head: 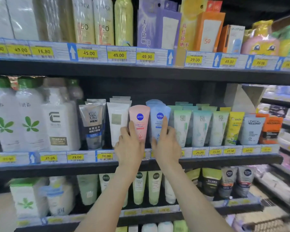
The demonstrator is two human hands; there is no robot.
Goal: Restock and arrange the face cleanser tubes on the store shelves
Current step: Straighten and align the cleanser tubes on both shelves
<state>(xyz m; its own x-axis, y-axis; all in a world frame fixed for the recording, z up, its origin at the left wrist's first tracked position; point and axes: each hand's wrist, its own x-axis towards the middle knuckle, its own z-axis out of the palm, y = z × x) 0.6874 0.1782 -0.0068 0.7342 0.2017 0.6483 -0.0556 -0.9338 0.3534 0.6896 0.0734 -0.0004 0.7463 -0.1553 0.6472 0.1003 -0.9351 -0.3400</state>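
Note:
On the middle shelf a row of face cleanser tubes stands upright. A pink Nivea tube stands at the centre, with a pale blue Nivea tube just to its right. My left hand wraps the lower part of the pink tube, fingers on its left side. My right hand holds the lower part of the blue tube, index finger stretched up along its right edge. A white tube and a grey men's tube stand to the left. Green tubes stand to the right.
Large white bottles fill the left of the middle shelf. A yellow tube, a L'Oreal tube and an orange tube close the row. Sunscreen boxes stand above; more tubes stand below. Price tags line each shelf edge.

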